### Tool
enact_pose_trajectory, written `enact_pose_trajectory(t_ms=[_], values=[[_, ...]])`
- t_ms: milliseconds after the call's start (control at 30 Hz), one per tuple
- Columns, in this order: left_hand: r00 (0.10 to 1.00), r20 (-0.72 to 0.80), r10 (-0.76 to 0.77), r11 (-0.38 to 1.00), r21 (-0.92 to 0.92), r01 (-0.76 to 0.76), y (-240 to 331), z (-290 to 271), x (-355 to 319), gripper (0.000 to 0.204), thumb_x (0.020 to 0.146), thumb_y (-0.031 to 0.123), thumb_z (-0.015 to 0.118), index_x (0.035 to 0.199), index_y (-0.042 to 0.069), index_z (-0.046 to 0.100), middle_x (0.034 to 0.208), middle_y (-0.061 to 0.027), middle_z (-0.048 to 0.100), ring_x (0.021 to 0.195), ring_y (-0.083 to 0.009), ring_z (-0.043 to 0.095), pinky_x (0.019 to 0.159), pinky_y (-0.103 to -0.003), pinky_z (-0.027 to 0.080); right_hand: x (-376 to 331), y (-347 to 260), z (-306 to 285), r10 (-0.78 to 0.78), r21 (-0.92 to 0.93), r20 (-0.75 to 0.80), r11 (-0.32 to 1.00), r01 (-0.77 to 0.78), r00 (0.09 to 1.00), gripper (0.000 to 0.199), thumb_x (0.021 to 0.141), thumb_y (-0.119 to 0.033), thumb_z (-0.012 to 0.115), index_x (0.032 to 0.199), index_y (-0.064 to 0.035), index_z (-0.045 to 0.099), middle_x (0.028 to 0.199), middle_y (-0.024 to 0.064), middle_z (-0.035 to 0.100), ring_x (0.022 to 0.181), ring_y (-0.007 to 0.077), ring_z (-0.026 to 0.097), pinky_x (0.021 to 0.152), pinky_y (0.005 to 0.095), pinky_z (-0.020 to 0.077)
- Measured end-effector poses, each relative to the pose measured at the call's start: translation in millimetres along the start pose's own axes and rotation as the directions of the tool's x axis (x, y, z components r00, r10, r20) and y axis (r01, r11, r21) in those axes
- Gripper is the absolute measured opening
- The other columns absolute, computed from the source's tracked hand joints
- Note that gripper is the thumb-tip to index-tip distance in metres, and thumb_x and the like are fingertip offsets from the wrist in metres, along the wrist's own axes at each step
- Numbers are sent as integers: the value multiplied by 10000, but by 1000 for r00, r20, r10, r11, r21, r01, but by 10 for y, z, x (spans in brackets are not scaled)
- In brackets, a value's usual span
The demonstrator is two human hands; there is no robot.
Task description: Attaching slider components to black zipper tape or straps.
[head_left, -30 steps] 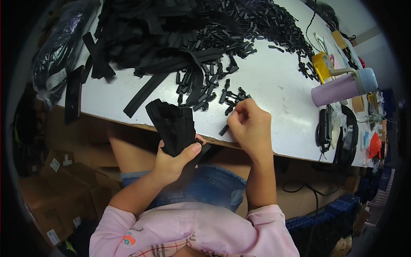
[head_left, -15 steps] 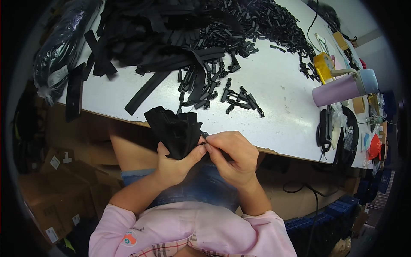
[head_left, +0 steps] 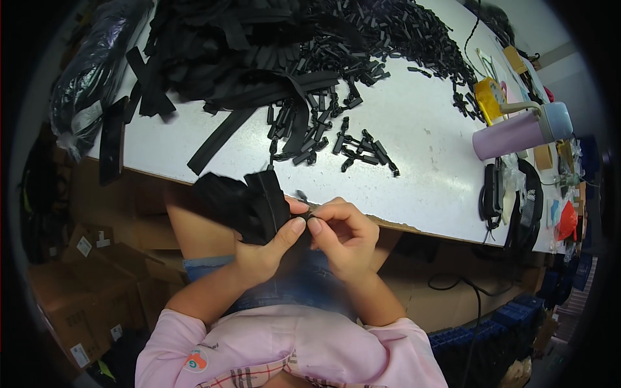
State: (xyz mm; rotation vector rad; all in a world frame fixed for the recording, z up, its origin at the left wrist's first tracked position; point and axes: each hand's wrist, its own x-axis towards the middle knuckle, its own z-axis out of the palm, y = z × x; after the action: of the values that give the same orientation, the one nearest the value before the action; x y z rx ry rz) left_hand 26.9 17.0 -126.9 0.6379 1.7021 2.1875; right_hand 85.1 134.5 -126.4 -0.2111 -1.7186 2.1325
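Note:
Over my lap, just off the table's near edge, my left hand (head_left: 268,255) is closed round a bundle of black zipper strips (head_left: 249,204). One strip with a line down its middle stands up at the front of the bundle. My right hand (head_left: 346,239) meets it fingertip to fingertip, thumb and forefinger pinched together. A small, blurred dark piece, apparently a zipper pull (head_left: 301,194), pokes up by the fingers; the rest is hidden. On the table beyond lie loose black zipper pulls (head_left: 365,152) and a heap of black strips (head_left: 239,90).
The white table (head_left: 427,187) carries a large pile of black pulls (head_left: 414,32) farther back. At right stand a lilac bottle (head_left: 508,137), a yellow tape dispenser (head_left: 490,100) and black pouches (head_left: 527,200). A plastic-wrapped bundle (head_left: 90,77) lies left; cardboard boxes (head_left: 84,297) sit below.
The bundle of strips has tipped to the left and turned in my left hand, with one strip now upright. My right hand has shifted slightly left, its fingers curled differently.

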Motion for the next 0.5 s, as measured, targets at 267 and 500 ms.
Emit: enact_pose_trajectory(t_ms=[267, 500], values=[[972, 153, -176, 980, -71, 188, 124, -52, 29, 145, 775, 34, 537, 911, -15, 545, 881, -77, 530, 815, -132, 512, 735, -253, 416, 68, -17, -181, 335, 432, 300, 787, -440, 893, 73, 765, -22, 572, 800, 19, 523, 661, 25, 511, 502, 44, 442, 426, 159, 350], [988, 92, -125, 992, -6, 126, 62, -15, 35, 161, 787, 60, 519, 932, -7, 532, 898, -82, 506, 834, -141, 494, 754, -259, 400, -13, 60, 12, -178, -201, -19, 965, 171, 984, 65, 729, 26, 582, 771, 12, 535, 670, 32, 508, 470, 41, 414, 412, 171, 319]])
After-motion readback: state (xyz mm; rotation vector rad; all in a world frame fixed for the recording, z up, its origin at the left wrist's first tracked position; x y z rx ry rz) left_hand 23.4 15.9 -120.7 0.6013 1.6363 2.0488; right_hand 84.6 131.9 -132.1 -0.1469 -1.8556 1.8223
